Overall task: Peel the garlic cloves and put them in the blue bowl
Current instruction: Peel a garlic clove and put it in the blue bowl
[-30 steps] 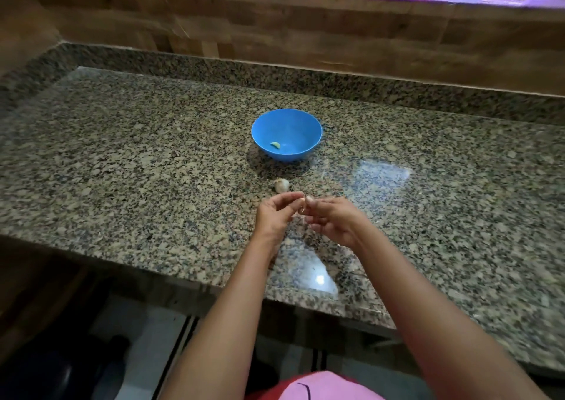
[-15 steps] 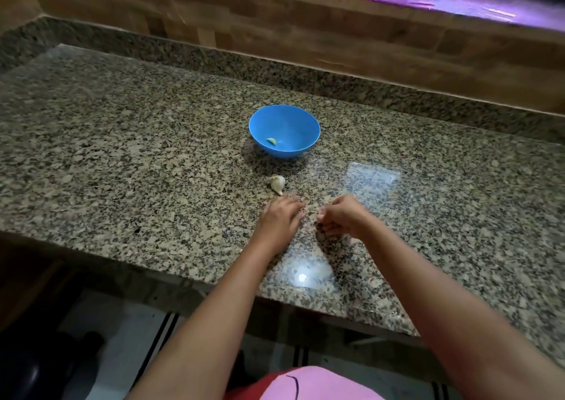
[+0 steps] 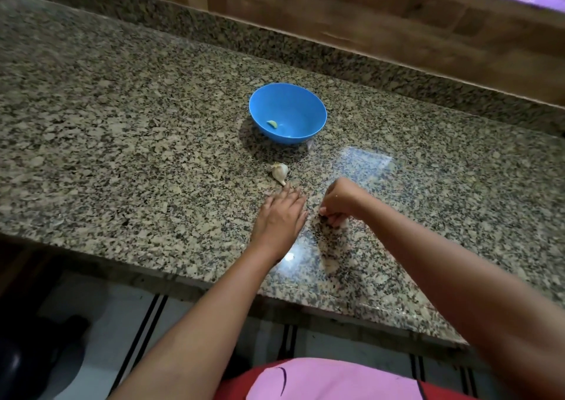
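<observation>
The blue bowl (image 3: 305, 103) stands on the granite counter (image 3: 122, 130), and a single peeled garlic clove (image 3: 272, 123) lies inside it. A partial garlic bulb (image 3: 280, 172) in white skin lies just in front of the bowl. My left hand (image 3: 281, 216) rests flat on the counter, fingers straight, fingertips just short of the bulb. To its right, my right hand (image 3: 339, 202) is curled with its fingertips down on the counter, pinching a small pale garlic clove (image 3: 343, 223) that is mostly hidden under the fingers.
A raised granite ledge and a wooden wall (image 3: 367, 17) run along the back. The counter's front edge (image 3: 214, 283) is close below my hands, with floor beneath. Glare patches shine on the stone near my hands.
Both hands came down from holding a clove together in the air. My left hand has flattened on the counter, and my right hand has dropped its curled fingers onto the stone.
</observation>
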{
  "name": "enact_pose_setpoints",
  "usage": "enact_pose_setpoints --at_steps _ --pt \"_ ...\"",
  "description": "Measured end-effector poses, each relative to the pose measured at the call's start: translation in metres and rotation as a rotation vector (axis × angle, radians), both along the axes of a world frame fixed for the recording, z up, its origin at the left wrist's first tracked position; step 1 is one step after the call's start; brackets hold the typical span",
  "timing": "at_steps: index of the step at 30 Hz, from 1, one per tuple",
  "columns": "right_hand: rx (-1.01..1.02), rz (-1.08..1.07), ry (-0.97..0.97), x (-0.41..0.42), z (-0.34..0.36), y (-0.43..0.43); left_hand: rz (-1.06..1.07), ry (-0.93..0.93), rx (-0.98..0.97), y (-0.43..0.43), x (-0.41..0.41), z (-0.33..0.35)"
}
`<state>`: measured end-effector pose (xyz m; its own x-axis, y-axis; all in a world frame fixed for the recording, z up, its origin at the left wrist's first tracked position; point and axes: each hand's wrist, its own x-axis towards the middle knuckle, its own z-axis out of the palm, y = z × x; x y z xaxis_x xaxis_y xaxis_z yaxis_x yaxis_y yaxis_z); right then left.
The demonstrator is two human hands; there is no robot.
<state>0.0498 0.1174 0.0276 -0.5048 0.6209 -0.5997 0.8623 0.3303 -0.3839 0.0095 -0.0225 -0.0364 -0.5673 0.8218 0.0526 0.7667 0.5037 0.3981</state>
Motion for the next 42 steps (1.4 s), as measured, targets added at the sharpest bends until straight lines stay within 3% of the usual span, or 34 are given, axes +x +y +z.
enact_pose_setpoints --at_steps 8,13,15,19,21,23,28,34,38,42 --pt "0.275 0.279 -0.107 -0.01 0.012 -0.021 -0.003 -0.013 -0.001 -0.001 0.001 -0.001" --pt "0.459 0.319 0.061 0.001 0.004 -0.036 -0.016 -0.018 0.03 -0.003 0.002 0.003" --pt "0.332 0.147 0.137 0.012 -0.004 -0.029 -0.029 -0.068 0.098 -0.004 0.002 0.004" --pt "-0.423 -0.503 0.544 0.047 -0.012 -0.023 0.069 -0.459 0.322 -0.008 0.006 0.017" --pt "-0.54 -0.599 0.649 0.058 -0.018 -0.025 0.096 -0.585 0.343 -0.006 0.004 0.028" --pt "-0.423 -0.519 0.613 0.06 -0.023 -0.029 0.033 -0.495 0.259 -0.002 0.001 0.029" --pt "-0.001 -0.19 0.293 0.039 -0.016 -0.026 -0.116 -0.183 0.051 -0.005 0.004 0.01" --pt "0.062 0.021 0.006 0.015 0.01 -0.023 -0.229 -0.079 -0.072 -0.008 -0.001 0.005" --pt "0.229 0.2 -0.01 0.011 0.01 -0.03 -0.237 -0.017 -0.098 -0.01 0.002 0.004" --pt "0.212 0.216 0.006 0.013 0.01 -0.029 -0.231 -0.028 -0.107 -0.01 0.004 0.011"
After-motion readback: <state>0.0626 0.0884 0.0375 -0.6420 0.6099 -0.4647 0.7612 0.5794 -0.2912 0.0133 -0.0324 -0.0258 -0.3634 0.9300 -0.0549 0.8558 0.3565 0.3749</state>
